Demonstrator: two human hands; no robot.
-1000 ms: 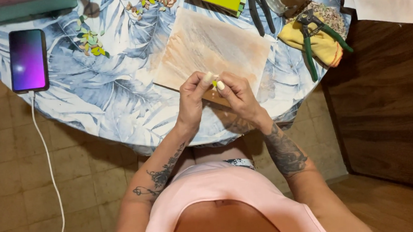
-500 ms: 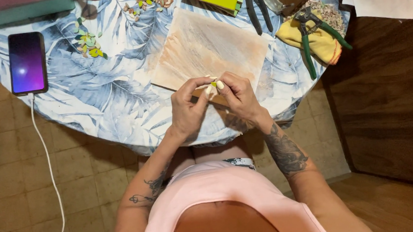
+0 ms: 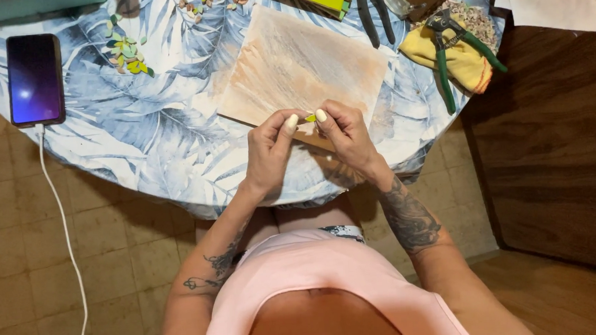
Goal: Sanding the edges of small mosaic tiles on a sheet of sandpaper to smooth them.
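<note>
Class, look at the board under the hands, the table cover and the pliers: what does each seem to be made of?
Board: probably wood, matt, with a pale whitewashed streaky grain.
Table cover: looks like printed cloth or oilcloth with blue leaves, draping over the table edge; which one is unclear.
Pliers: dark metal jaws, with green handles that look plastic-coated and smooth.

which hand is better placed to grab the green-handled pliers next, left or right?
Right, probably. The right hand is on the same side as the green-handled pliers lying on the yellow cloth; the left hand would have to cross over.
</note>
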